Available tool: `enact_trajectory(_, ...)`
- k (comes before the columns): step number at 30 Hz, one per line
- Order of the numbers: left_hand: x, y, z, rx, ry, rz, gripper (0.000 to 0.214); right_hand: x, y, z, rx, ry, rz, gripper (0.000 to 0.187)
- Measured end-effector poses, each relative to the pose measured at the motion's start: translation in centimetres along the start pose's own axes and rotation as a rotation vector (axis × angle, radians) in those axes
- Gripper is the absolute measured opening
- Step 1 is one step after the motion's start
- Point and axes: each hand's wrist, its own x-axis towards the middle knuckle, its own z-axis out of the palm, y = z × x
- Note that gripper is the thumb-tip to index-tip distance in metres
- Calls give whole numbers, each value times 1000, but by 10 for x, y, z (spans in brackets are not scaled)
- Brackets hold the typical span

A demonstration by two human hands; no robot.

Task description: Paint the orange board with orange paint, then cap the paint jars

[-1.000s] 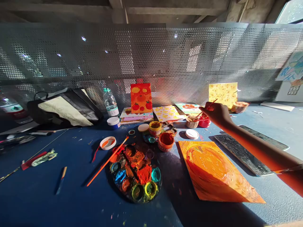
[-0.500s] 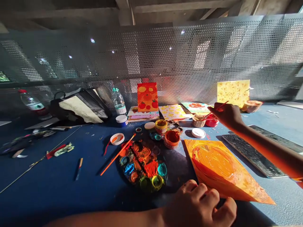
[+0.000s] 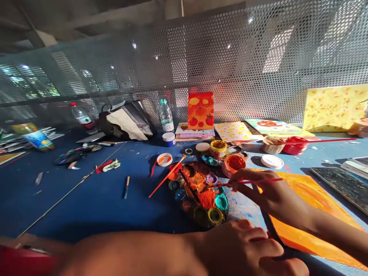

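Observation:
My right hand [image 3: 268, 193] pinches a thin red paintbrush [image 3: 247, 181] whose tip reaches into the round paint palette [image 3: 198, 191] full of orange, blue, green and yellow paint. My left hand [image 3: 247, 249] lies at the bottom of the view with its fingers curled, resting on the near corner of the orange painted canvas [image 3: 313, 214]. I cannot see anything inside that hand. An orange-handled brush [image 3: 166, 176] leans across the palette's left rim.
Open paint pots [image 3: 234, 164], white lids [image 3: 271, 161] and a red cup [image 3: 294, 145] stand behind the palette. Small paintings [image 3: 200, 110], a water bottle [image 3: 166, 115], a bag [image 3: 126, 122] and a yellow canvas [image 3: 333, 108] line the perforated metal screen. A dark tray [image 3: 345, 184] lies right.
My right hand has come back from the far pots with the brush and now reaches the palette. My left arm has moved in along the table's front edge. The view has turned left.

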Motion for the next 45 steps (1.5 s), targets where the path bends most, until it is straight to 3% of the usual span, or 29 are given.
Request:
enact_trajectory(4, -2, -3, 2, -106, 77, 14, 26, -2, 9, 8, -25, -10, -22, 29)
enact_trajectory(9, -2, -7, 0, -166, 9, 29, 29, -10, 9, 5, -7, -32, -36, 30)
enact_trajectory(13, 1, -8, -6, -172, 41, 23, 28, -14, 12, 2, 51, -68, -61, 24)
enact_trajectory(24, 3, -8, -6, -198, 58, 23, 29, -13, 22, 1, 22, 0, 9, 27)
enact_trajectory(30, 4, -8, -3, -191, 83, 27, 27, -20, 27, 0, 118, -68, 97, 26)
enact_trajectory(35, 4, -9, -3, -181, 63, 35, 27, -19, 25, 1, 114, 14, 55, 24)
enact_trajectory(42, 7, -11, -8, -184, -11, 35, 28, -22, 26, -4, -8, -70, -93, 26)
enact_trajectory(45, 7, -12, -8, -208, -50, 47, 28, -29, 29, -5, -19, -100, -64, 22)
